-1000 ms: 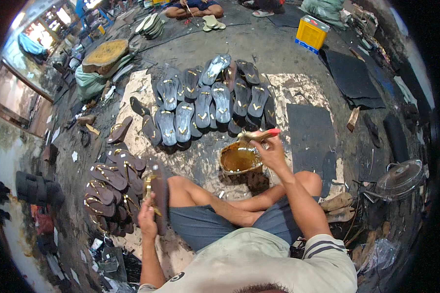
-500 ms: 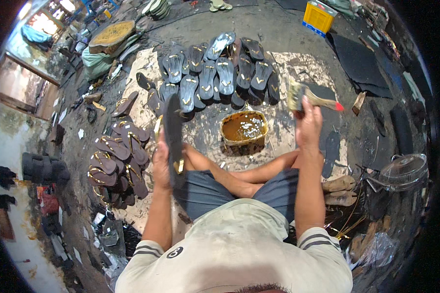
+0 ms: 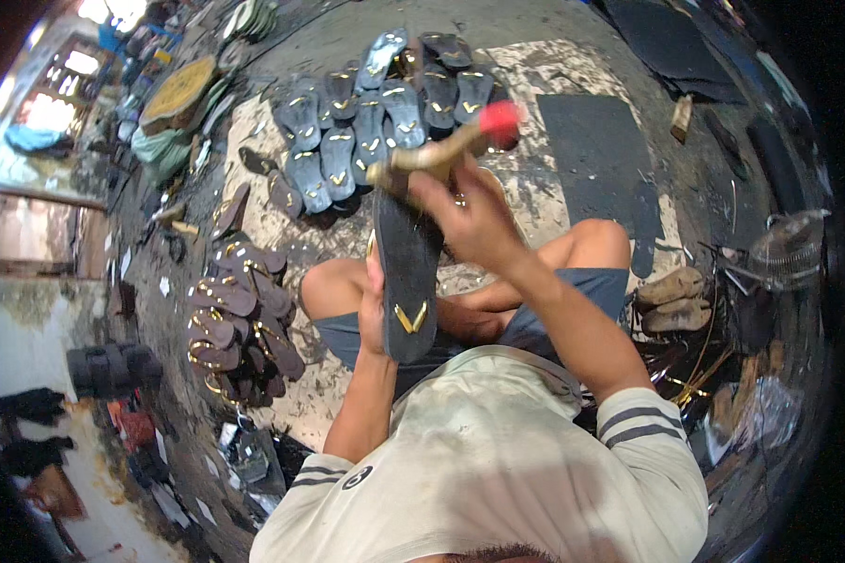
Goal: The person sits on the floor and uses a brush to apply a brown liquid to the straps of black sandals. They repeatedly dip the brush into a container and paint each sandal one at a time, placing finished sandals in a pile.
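Note:
My left hand (image 3: 374, 314) grips a dark flip-flop (image 3: 409, 281) along its left edge. It stands upright with its flat underside showing, and a gold V-shaped piece sits near its lower end. Above it, my right hand (image 3: 479, 223) is closed around a wooden-handled brush (image 3: 441, 158) with a red handle end, blurred by motion. The brush head is against or just over the sole's upper end; I cannot tell if it touches. Behind my right hand, the tub of brown liquid is mostly hidden.
Several flip-flops (image 3: 336, 159) lie soles up beyond my legs. To the left is a heap of brown flip-flops with gold straps (image 3: 223, 298). A dark sheet (image 3: 587, 141) lies on the right, with wooden foot forms (image 3: 676, 317) and a fan (image 3: 787, 251) farther right.
My right hand has swung left with the brush, from the right side to the flip-flop's upper end. My left hand has turned the flip-flop so its underside shows. The view has shifted.

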{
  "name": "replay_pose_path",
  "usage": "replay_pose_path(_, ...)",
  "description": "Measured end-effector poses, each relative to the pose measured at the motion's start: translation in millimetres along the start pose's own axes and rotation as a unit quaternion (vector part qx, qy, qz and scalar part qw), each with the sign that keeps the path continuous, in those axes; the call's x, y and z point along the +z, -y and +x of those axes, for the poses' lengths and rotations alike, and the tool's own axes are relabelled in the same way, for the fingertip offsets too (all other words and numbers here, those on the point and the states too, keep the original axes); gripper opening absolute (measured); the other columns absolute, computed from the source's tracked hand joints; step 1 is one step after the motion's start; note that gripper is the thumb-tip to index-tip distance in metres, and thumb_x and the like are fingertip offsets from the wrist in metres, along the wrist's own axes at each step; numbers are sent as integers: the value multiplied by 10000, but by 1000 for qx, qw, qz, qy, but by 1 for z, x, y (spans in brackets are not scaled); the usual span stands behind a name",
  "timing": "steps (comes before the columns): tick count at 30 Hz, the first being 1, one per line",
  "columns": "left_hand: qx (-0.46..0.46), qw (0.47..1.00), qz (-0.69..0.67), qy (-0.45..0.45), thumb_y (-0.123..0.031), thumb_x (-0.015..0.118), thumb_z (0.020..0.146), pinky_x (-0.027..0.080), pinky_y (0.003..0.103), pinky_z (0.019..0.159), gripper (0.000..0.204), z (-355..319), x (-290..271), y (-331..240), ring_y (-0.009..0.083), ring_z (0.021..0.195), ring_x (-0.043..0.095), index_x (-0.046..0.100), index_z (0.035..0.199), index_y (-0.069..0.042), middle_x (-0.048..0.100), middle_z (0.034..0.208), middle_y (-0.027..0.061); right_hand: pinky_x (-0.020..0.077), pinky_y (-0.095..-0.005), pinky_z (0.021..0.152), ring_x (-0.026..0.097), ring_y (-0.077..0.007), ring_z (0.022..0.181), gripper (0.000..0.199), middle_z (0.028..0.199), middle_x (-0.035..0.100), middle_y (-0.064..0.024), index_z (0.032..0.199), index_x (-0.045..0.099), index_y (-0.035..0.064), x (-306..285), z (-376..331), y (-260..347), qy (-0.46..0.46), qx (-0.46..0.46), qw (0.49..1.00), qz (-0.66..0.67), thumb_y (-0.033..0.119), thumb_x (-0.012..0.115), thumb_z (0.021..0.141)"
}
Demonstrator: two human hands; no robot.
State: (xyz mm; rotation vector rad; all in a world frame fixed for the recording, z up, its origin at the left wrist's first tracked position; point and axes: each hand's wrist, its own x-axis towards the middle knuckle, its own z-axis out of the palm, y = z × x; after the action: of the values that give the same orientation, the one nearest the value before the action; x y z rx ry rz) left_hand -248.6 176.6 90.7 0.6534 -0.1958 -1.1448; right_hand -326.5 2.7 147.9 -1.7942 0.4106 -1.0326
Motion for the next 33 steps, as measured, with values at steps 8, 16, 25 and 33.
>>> replay_pose_path(8,40,999,-21,-10,-504,398,1025,588,396,823,591,-7,9,-6,264,1002,672,383,1456,-99,612,1235,151,496,-319,805,634,-168,889,322,1000,685,-133,1158,647,14,-1,-18,-13,-75,47,994,62,269,627,963)
replay_pose_path(16,36,993,-110,16,-580,391,994,566,452,771,695,4,22,-17,310,973,653,478,1365,1,607,1246,206,471,-412,787,587,-363,926,336,993,641,-148,1143,607,35,-9,20,-3,18,-137,990,-36,51,729,830)
replay_pose_path(25,72,993,-34,82,-584,383,1003,571,397,834,647,37,4,-38,244,993,659,561,1276,-26,660,1125,140,492,-388,897,631,-315,1024,346,1062,673,-148,1171,626,26,13,-78,14,83,-60,994,33,1,713,837)
replay_pose_path(33,17,986,-149,70,-598,434,977,548,469,861,670,71,-11,-31,332,1026,624,538,1330,-39,623,1208,198,458,-414,786,615,-314,952,287,1040,662,-98,1112,660,107,11,-60,12,152,-158,976,-12,155,740,840)
